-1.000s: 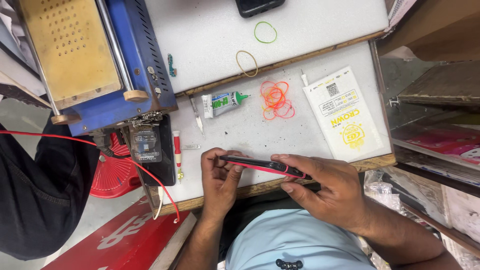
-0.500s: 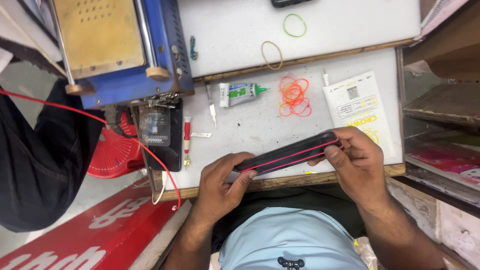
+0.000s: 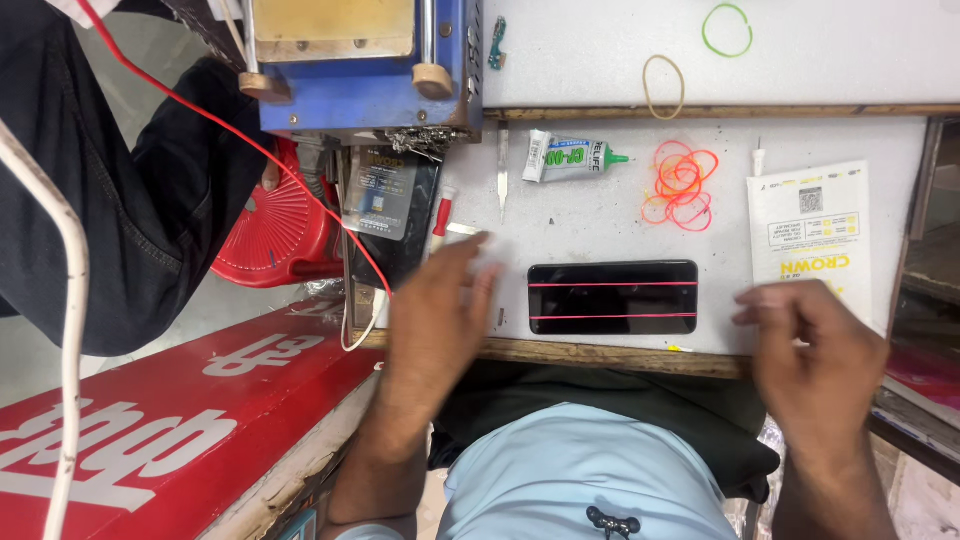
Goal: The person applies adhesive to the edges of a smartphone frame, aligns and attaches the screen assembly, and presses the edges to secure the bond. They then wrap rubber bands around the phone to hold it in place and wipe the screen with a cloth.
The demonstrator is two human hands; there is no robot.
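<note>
On the table, near its front edge, lies the phone, flat, two pink bands stretched across it. Left hand hovers just left of it, fingers spread loose, holding nothing. Right hand sits off to the right (blurred), fingers half curled, empty. Behind the phone: a glue tube and loose bands.

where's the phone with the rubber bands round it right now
In the head view, the phone lies flat near the front edge of the white table, between the left hand and right hand, neither touching it.
</note>
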